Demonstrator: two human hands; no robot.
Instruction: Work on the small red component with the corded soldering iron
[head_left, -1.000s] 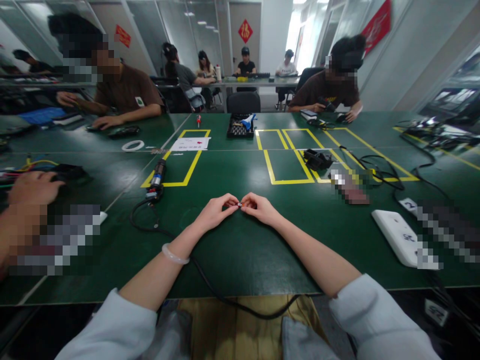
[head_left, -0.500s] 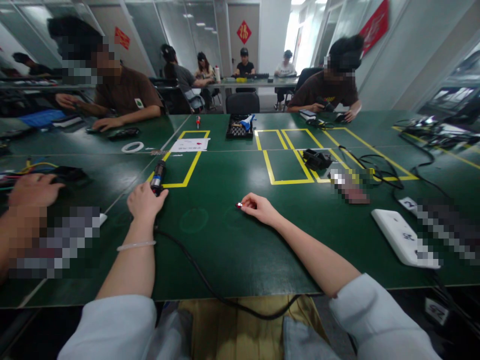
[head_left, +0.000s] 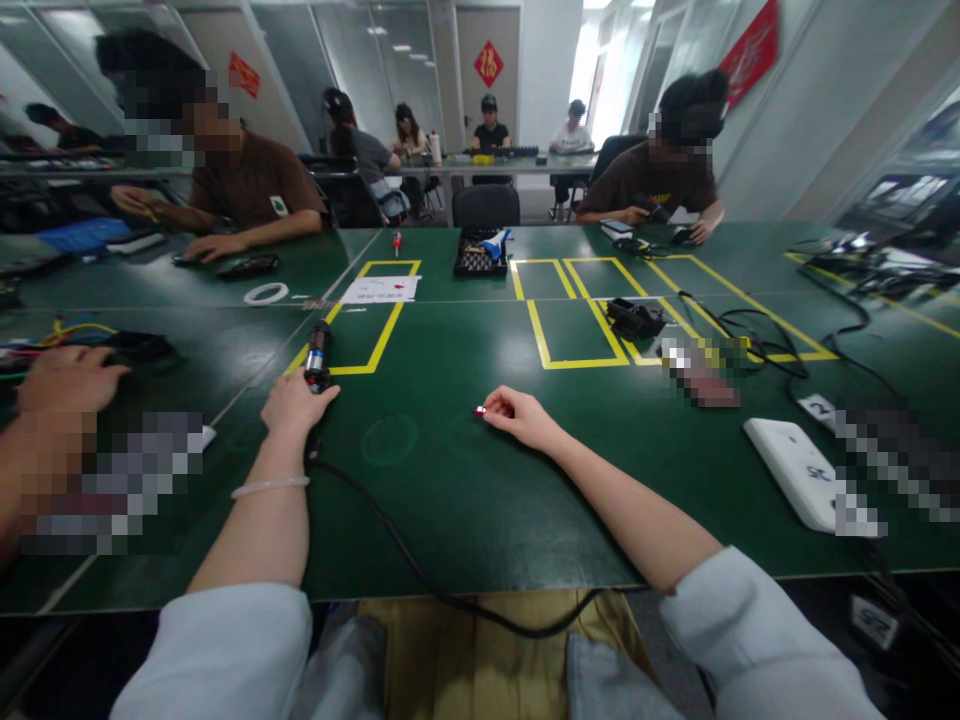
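My left hand [head_left: 296, 403] lies palm down over the near part of a black cylindrical corded tool [head_left: 318, 352] with a silver and blue band. Its fingers curl on the left side, while the thumb sticks out on the right; the grip underneath is hidden. A black cord [head_left: 390, 540] runs from below my left wrist across the green table [head_left: 435, 520] and over its front edge. My right hand [head_left: 517, 418] rests on the table with the fingers closed in a pinch. From the fingertips pokes a small red and silver piece [head_left: 478, 411], its kind unclear.
Yellow tape rectangles [head_left: 546, 364] mark the table. Ahead stand a black bit tray [head_left: 480, 262] and a black box-like part [head_left: 634, 318]. A white power strip [head_left: 799, 470] lies right, a tape roll [head_left: 265, 294] back left. A co-worker's hand [head_left: 71, 380] is at far left.
My left hand has shifted slightly right over the tool, which has barely moved. My right hand and the small piece stay nearly in place.
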